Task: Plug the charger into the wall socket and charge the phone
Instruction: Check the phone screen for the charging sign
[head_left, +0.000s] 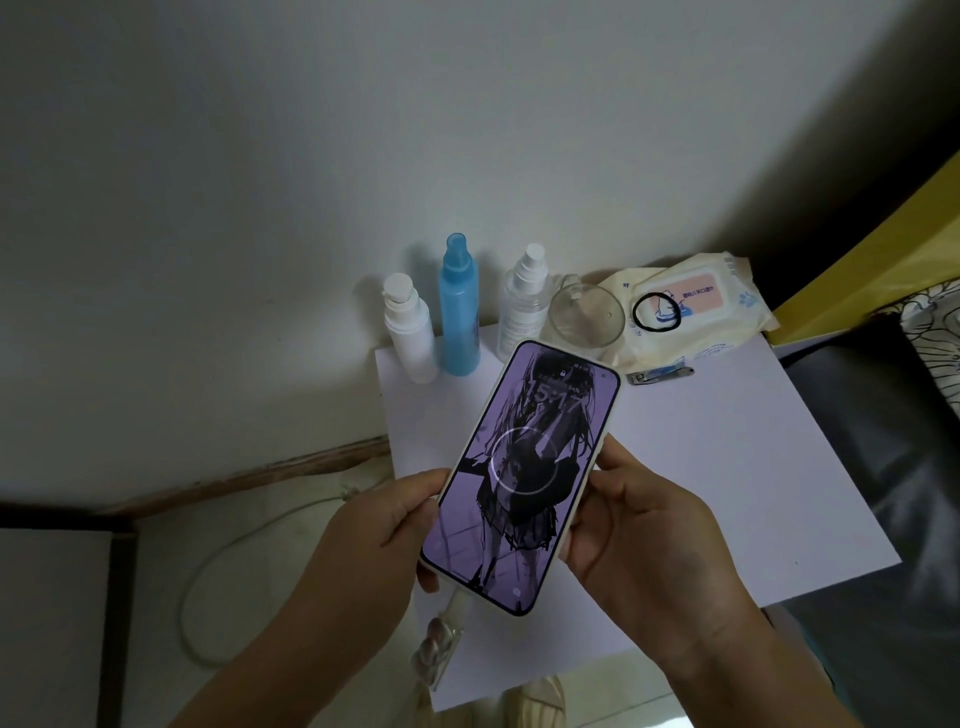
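Observation:
The phone (524, 467) is held above the white table (727, 457), its lit screen showing a purple wallpaper, a clock and a ring animation. My left hand (374, 540) grips its left edge and my right hand (644, 535) grips its right edge. A white cable (457, 603) is plugged into the phone's bottom end, with a beaded charm hanging beside it. More of the white cable (218, 561) loops across the floor to the left. The wall socket and the charger plug are out of sight.
At the table's back stand a white pump bottle (410, 332), a blue spray bottle (460, 306), a clear spray bottle (524, 306) and a glass (587, 314). A wipes pack (691, 306) with a black hair tie, and nail clippers (660, 375), lie right. A dark seat (893, 467) borders the table.

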